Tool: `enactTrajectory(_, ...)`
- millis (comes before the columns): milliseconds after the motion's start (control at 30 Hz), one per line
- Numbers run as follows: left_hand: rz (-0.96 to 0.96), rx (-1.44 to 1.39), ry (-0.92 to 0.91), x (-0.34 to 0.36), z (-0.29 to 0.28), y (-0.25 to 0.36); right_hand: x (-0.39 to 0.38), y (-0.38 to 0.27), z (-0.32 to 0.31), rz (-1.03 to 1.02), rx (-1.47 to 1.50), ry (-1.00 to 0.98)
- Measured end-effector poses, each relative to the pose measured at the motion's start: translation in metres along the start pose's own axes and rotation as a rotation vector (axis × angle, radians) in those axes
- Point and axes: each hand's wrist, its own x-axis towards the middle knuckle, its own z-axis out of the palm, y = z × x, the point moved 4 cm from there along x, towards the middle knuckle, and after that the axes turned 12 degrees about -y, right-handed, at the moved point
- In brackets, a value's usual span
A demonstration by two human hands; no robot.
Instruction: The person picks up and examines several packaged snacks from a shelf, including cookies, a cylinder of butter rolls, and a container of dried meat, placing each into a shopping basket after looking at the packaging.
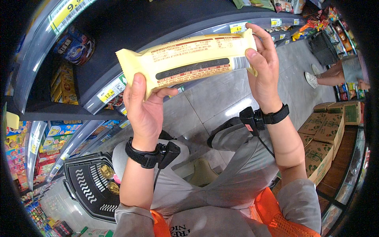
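Observation:
A long, pale yellow snack packet [189,59] with crimped ends is held up level between my hands. Brown print, a dark oval strip and a barcode face me. My left hand [144,106] pinches the left end, thumb on the front. My right hand [262,67] grips the right end near the barcode, its thumb on the front and fingers behind. Both wrists wear black straps with small black boxes. Behind the packet runs a dark shelf [130,31] with price tags along its edge.
A black basket [87,193] with gold-coloured packages stands on the grey tile floor at lower left. Shelves of colourful packets [55,138] rise on the left. Brown cardboard boxes [321,130] are stacked at right. Another person's legs [329,75] show at far right, near a black bin [321,47].

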Motion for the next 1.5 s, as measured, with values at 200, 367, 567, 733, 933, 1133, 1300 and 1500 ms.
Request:
enactTrajectory(200, -0.007, -0.014, -0.005, 0.000, 0.001, 0.001, 0.001, 0.002, 0.000, 0.007, 0.007, -0.008)
enactTrajectory(367, -0.002, -0.033, -0.010, 0.000, 0.001, 0.000, 0.000, 0.001, 0.000, 0.017, 0.025, 0.000)
enactTrajectory(567, 0.004, -0.061, -0.002, -0.001, 0.000, 0.002, 0.002, 0.003, 0.002, 0.073, 0.042, 0.012)
enactTrajectory(733, 0.016, -0.053, -0.004, 0.000, 0.000, 0.004, 0.002, 0.004, 0.001, 0.175, 0.029, -0.001)
enactTrajectory(933, 0.011, -0.162, 0.017, 0.002, 0.000, 0.007, -0.001, 0.010, -0.003, 0.339, 0.005, -0.186)
enactTrajectory(1133, 0.066, -0.367, 0.079, 0.006, 0.000, 0.004, 0.005, 0.000, 0.007, 0.072, -0.015, -0.208)
enactTrajectory(1300, 0.080, -0.732, -0.060, 0.007, -0.001, 0.005, 0.003, 0.004, 0.005, -0.082, -0.154, -0.267)
enactTrajectory(1500, 0.118, -0.580, -0.096, 0.006, 0.002, 0.015, 0.003, 0.000, 0.006, -0.164, -0.211, -0.213)
